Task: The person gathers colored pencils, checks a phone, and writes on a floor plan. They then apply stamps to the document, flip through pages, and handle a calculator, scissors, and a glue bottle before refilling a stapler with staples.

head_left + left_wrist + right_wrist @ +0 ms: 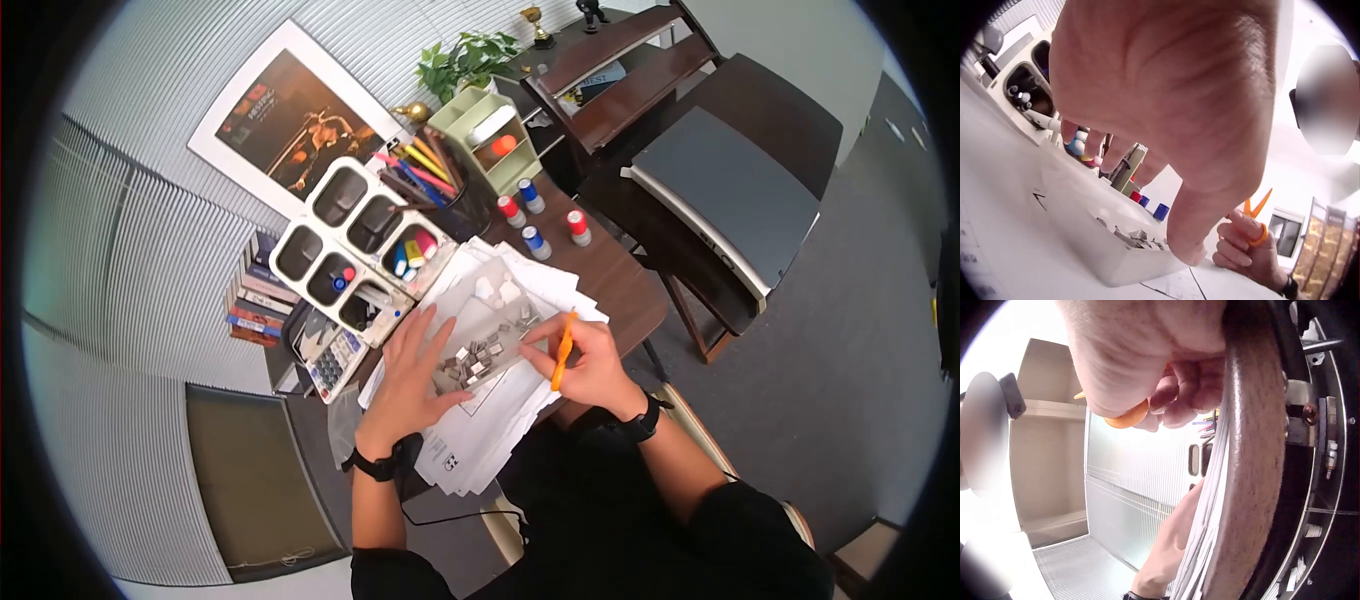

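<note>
A translucent tray (466, 302) of small metallic pieces (480, 358) sits on the papers, with white pieces at its far end. My left hand (402, 385) spreads along the tray's left side, fingers mostly straight and the thumb by the near corner. In the left wrist view, that thumb touches the rim of the tray (1110, 265). My right hand (590, 368) holds orange scissors (564, 352), with its fingertips at the tray's right edge. The left wrist view shows the scissors (1262, 203) with blades spread upward; my fingers partly cover them.
Printed papers (460, 450) lie beneath the tray. Behind are a white compartment organizer (345, 262), a pen holder (465, 215), a green box (520, 165) and several red and blue capped bottles (536, 243). A dark chair (700, 220) stands at the right.
</note>
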Demonstrator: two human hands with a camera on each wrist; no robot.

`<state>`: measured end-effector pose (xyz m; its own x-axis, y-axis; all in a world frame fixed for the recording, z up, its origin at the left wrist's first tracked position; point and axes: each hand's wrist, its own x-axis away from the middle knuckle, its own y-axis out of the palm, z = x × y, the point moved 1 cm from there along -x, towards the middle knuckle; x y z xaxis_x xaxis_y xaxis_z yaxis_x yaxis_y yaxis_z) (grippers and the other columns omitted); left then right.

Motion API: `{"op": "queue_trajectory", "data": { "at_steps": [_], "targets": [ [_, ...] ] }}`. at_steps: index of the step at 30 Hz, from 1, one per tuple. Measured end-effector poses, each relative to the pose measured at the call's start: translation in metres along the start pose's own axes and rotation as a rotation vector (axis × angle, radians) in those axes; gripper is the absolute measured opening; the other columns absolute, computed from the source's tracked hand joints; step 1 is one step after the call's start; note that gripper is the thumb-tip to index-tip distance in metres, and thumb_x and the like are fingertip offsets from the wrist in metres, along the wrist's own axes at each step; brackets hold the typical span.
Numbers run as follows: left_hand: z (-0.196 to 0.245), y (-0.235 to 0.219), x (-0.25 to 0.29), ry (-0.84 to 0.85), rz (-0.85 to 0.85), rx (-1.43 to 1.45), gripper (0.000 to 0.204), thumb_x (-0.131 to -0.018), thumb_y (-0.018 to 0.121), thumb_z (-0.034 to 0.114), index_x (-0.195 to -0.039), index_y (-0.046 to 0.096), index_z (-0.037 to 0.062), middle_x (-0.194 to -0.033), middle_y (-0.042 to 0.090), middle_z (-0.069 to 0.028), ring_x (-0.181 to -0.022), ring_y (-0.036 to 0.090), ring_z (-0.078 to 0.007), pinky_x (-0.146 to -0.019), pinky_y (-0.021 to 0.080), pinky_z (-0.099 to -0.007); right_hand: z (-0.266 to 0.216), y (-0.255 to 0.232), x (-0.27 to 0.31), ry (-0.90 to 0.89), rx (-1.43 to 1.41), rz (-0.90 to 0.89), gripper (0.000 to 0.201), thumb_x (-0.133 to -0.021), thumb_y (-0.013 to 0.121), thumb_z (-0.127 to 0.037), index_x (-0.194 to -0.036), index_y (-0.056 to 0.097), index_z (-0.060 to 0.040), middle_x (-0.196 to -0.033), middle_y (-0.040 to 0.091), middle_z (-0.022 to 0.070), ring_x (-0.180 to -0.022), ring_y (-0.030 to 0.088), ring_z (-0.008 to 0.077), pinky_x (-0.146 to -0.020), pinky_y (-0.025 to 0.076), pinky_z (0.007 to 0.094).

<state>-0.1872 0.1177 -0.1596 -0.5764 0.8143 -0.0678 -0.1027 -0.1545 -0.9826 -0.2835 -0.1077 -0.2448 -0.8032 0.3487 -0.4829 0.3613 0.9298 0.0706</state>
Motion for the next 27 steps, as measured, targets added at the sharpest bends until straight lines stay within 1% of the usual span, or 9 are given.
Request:
{"op": "queue_trajectory", "data": {
  "at_steps": [5,7,8,11,12,15,16,20,27],
  "targets": [
    [-0.034,0.003,0.005,-0.005,0.073,0.247,0.094,-0.067,0.090,0.025,-0.148,0.045,0.0087,-0.156,0.036,-0.0182,-0.145,0.033,-0.0381,-0.118,0.028,-0.0471,-0.003,0.003,0.000,0.047,0.093,-0.021,0.015,-0.080,0.081,-0.005,-0.091,0.071,-0.0050,-0.064,0.058,0.0007,-0.054,0.051,0.0089,-0.052,0.039,0.0250],
    [-0.043,0.007,0.007,-0.040,0.244,0.329,0.087,-0.071,0.087,0.018,-0.147,0.046,0.0070,-0.152,0.042,-0.0192,-0.140,0.041,-0.0369,-0.115,0.035,-0.0424,-0.003,0.006,0.000,0.020,0.152,-0.009,0.015,-0.080,0.081,-0.005,-0.090,0.071,-0.0053,-0.065,0.058,0.0008,-0.053,0.051,0.0087,-0.051,0.039,0.0245],
    [-0.045,0.009,0.010,-0.021,0.338,0.316,0.073,-0.075,0.084,0.012,-0.140,0.053,0.0049,-0.143,0.052,-0.0192,-0.130,0.051,-0.0375,-0.107,0.043,-0.0396,-0.004,0.009,-0.001,0.002,0.165,0.010,0.015,-0.080,0.082,-0.004,-0.090,0.071,-0.0056,-0.063,0.057,0.0006,-0.053,0.051,0.0080,-0.051,0.039,0.0238],
    [-0.047,0.008,0.022,0.019,0.404,0.294,0.060,-0.075,0.082,0.008,-0.131,0.061,0.0029,-0.131,0.058,-0.0178,-0.120,0.056,-0.0379,-0.098,0.047,-0.0413,-0.002,0.014,0.000,-0.037,0.281,0.067,0.017,-0.078,0.083,-0.003,-0.090,0.071,-0.0056,-0.061,0.056,-0.0001,-0.054,0.052,0.0066,-0.052,0.039,0.0229],
    [-0.044,0.006,0.023,-0.007,0.484,0.293,0.040,-0.078,0.080,0.008,-0.115,0.067,0.0010,-0.117,0.062,-0.0167,-0.106,0.060,-0.0365,-0.087,0.050,-0.0415,-0.003,0.016,0.001,-0.044,0.298,0.085,0.017,-0.080,0.082,-0.003,-0.091,0.070,-0.0051,-0.061,0.057,-0.0010,-0.054,0.051,0.0060,-0.051,0.038,0.0224],
    [-0.061,0.016,0.029,-0.213,0.564,0.209,0.029,-0.081,0.078,0.009,-0.107,0.069,0.0000,-0.109,0.066,-0.0163,-0.094,0.064,-0.0317,-0.081,0.051,-0.0380,0.002,0.019,0.004,0.035,0.288,0.100,0.016,-0.082,0.081,-0.004,-0.092,0.069,-0.0045,-0.062,0.057,-0.0018,-0.055,0.050,0.0053,-0.051,0.037,0.0217],
    [-0.069,0.021,0.028,-0.219,0.618,0.165,0.021,-0.083,0.077,0.012,-0.098,0.069,-0.0005,-0.095,0.069,-0.0148,-0.075,0.064,-0.0276,-0.067,0.051,-0.0360,0.004,0.018,0.004,0.053,0.323,0.078,0.016,-0.083,0.081,-0.006,-0.093,0.069,-0.0039,-0.062,0.057,-0.0021,-0.055,0.050,0.0048,-0.052,0.036,0.0210],
    [-0.084,0.037,0.026,-0.351,0.607,0.437,0.018,-0.083,0.077,0.012,-0.094,0.070,-0.0008,-0.084,0.072,-0.0107,-0.055,0.058,-0.0197,-0.054,0.048,-0.0318,0.009,0.021,0.002,0.095,0.362,0.015,0.017,-0.082,0.082,-0.006,-0.093,0.069,-0.0038,-0.062,0.057,-0.0021,-0.055,0.049,0.0046,-0.052,0.035,0.0206],
    [-0.080,0.041,0.025,-0.312,0.659,0.515,0.028,-0.084,0.076,0.011,-0.109,0.071,-0.0008,-0.089,0.073,-0.0136,-0.062,0.062,-0.0187,-0.059,0.050,-0.0311,0.006,0.025,0.003,0.127,0.442,-0.046,0.017,-0.083,0.080,-0.006,-0.095,0.068,-0.0035,-0.064,0.057,-0.0029,-0.057,0.049,0.0036,-0.054,0.035,0.0199]
  ]
}}
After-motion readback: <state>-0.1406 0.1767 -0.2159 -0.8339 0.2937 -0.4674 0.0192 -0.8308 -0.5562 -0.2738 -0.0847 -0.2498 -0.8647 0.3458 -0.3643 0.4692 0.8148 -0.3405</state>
